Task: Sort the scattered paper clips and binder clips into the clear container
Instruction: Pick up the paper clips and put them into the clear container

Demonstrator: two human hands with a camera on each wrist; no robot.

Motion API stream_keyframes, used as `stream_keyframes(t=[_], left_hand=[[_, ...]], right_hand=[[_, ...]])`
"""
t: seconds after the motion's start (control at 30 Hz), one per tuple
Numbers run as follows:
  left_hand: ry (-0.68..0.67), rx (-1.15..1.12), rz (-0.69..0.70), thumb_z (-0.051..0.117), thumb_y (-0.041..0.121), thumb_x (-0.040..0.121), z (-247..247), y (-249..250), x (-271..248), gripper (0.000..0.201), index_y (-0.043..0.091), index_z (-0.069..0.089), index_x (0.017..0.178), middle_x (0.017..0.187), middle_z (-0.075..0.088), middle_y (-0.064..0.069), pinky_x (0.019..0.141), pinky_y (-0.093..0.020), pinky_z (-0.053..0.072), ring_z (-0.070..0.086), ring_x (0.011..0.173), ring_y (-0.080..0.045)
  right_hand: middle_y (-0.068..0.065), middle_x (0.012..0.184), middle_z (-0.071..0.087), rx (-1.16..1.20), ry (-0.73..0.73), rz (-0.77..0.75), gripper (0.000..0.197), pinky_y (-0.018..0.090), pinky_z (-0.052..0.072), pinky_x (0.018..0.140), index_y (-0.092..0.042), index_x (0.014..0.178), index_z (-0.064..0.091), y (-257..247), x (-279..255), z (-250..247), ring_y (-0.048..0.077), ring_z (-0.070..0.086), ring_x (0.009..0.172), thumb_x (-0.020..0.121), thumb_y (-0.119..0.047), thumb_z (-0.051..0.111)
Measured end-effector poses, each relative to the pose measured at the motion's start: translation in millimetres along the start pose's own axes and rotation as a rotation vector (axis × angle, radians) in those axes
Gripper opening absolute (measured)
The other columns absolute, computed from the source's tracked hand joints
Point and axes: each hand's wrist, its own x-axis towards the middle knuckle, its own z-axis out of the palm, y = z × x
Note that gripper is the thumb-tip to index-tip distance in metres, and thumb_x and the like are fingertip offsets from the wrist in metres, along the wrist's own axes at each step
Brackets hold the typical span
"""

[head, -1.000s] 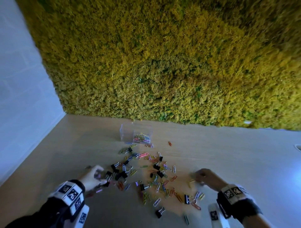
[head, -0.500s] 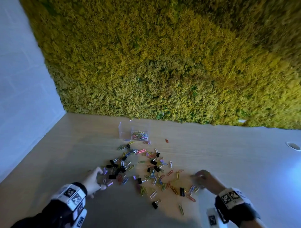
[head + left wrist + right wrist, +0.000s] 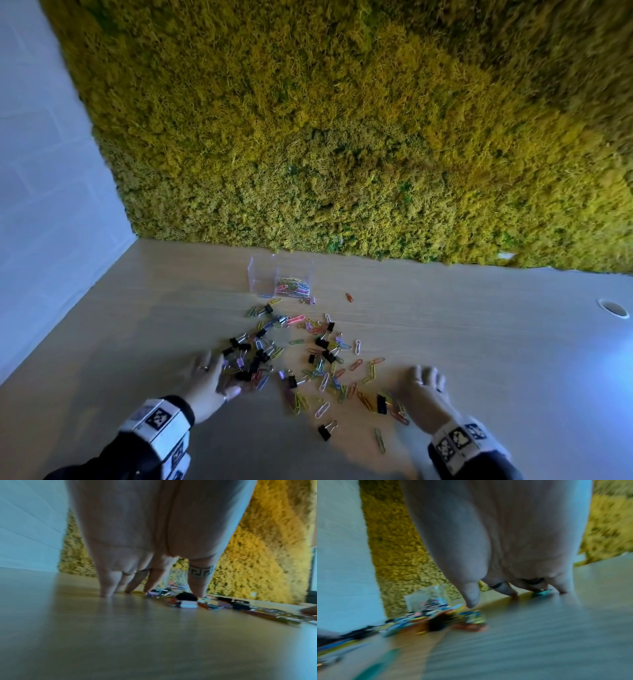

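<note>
Both hands have spread flat since before: left hand (image 3: 209,380) and right hand (image 3: 424,387) flank the scattered clips (image 3: 301,356) on the surface (image 3: 479,359), fingers released, gripping nothing. Clear container (image 3: 281,279) sits beyond. Clips light, slippery; pinch by edges.

Left hand (image 3: 209,380) and right hand (image 3: 424,387) flat, fingers extended downward

One clear container (image 3: 280,281); two hands; dozens of paper clips, over dozen black binder clips, exact counts unclear.
</note>
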Motion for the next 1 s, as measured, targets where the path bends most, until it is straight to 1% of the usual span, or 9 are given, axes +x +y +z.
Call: stream_keyframes(t=[0.1, 0.17, 0.3, 0.43, 0.53, 0.63, 0.7, 0.87, 1.0], left_hand=[[-0.042, -0.296, 0.079, 0.047, 0.032, 0.093, -1.8, 13.8, -1.0, 0.069, 0.014, 0.007, 0.146, 0.156, 0.003, -0.009, 0.116, -0.036, 0.014, 0.007, 0.144, -0.024], [0.042, -0.414, 0.097, 0.053, 0.025, 0.091, -6.8, 11.8, -2.2, 0.064, 0.014, 0.019, 0.144, 0.153, 0.018, -0.01, 0.113, -0.034, 0.022, 0.022, 0.14, -0.023], [0.096, -0.165, 0.035, 0.074, 0.047, 0.067, -13.5, -2.9, -3.9, 0.073, 0.022, 0.037, 0.124, 0.126, 0.045, -0.008, 0.091, -0.03, 0.042, 0.047, 0.115, -0.021], [0.013, -0.107, 0.057, 0.079, 0.038, 0.063, -1.1, 6.9, 0.0, 0.064, 0.027, 0.033, 0.105, 0.117, 0.042, -0.002, 0.078, -0.021, 0.04, 0.048, 0.105, -0.015], [0.054, -0.161, 0.131, 0.073, 0.013, 0.073, 3.8, 23.2, 7.9, 0.05, 0.026, 0.031, 0.097, 0.105, 0.044, -0.001, 0.066, -0.018, 0.037, 0.049, 0.085, -0.011], [0.07, -0.179, 0.189, 0.066, 0.009, 0.077, 0.6, 31.2, 12.0, 0.042, 0.029, 0.032, 0.091, 0.097, 0.046, 0.001, 0.059, -0.019, 0.035, 0.044, 0.071, -0.009], [0.106, -0.138, 0.246, 0.068, 0.016, 0.077, -3.9, 36.9, 10.9, 0.039, 0.028, 0.036, 0.094, 0.103, 0.043, 0.002, 0.058, -0.016, 0.033, 0.042, 0.076, -0.009], [0.011, 0.076, 0.392, 0.071, 0.048, 0.069, 2.0, 75.8, 1.2, 0.062, 0.026, 0.043, 0.119, 0.127, 0.041, 0.006, 0.09, -0.024, 0.04, 0.046, 0.108, -0.011], [-0.127, 0.231, 0.422, 0.074, 0.044, 0.069, 9.4, 105.2, 2.6, 0.082, 0.027, 0.031, 0.136, 0.144, 0.032, 0.0, 0.105, -0.042, 0.037, 0.041, 0.126, -0.021]], right_hand=[[0.005, 0.105, 0.049, 0.105, -0.026, -0.234, 0.044, 0.038, 0.039, 0.103, -0.011, 0.119, 0.045, -28.0, -16.3, -8.0, 0.022, 0.044, 0.103, 0.092, -0.041, 0.028], [0.004, 0.114, 0.056, 0.13, 0.087, -0.294, 0.036, 0.03, 0.042, 0.097, -0.015, 0.123, 0.051, -23.7, -16.8, -20.5, 0.019, 0.054, 0.102, 0.095, -0.035, 0.039], [0.006, 0.126, 0.036, 0.007, -0.074, -0.217, 0.081, 0.026, 0.046, 0.093, -0.025, 0.13, 0.038, -0.1, -22.6, -32.7, 0.017, 0.051, 0.098, 0.065, -0.072, 0.054], [-0.003, 0.105, 0.031, -0.046, -0.213, -0.376, 0.099, 0.02, 0.035, 0.103, -0.042, 0.127, 0.036, -10.3, -22.2, -20.2, 0.013, 0.041, 0.104, 0.039, -0.056, 0.078], [-0.012, 0.095, 0.04, -0.009, -0.118, -0.494, 0.052, 0.013, 0.036, 0.09, -0.041, 0.093, 0.043, -37.2, -20.2, -6.8, 0.006, 0.044, 0.094, 0.057, -0.032, 0.08], [-0.004, 0.107, 0.052, 0.189, -0.019, -0.531, 0.047, 0.008, 0.041, 0.077, -0.049, 0.083, 0.036, -50.2, -11.2, -2.9, 0.007, 0.05, 0.086, 0.063, -0.033, 0.075], [-0.002, 0.114, 0.047, 0.221, 0.018, -0.504, 0.041, 0.007, 0.041, 0.078, -0.039, 0.097, 0.05, -55.3, -10.1, -9.1, 0.007, 0.05, 0.087, 0.065, -0.045, 0.076], [-0.007, 0.137, 0.024, -0.129, -0.121, -0.523, 0.123, 0.042, 0.028, 0.111, -0.031, 0.137, 0.034, -66.2, -15.5, -8.3, 0.018, 0.028, 0.126, 0.025, -0.08, 0.047], [-0.019, 0.125, 0.031, -0.024, -0.123, -0.522, 0.068, 0.042, 0.039, 0.102, -0.038, 0.103, 0.056, -74.0, -1.9, -6.6, 0.015, 0.037, 0.12, 0.043, -0.069, 0.067]])
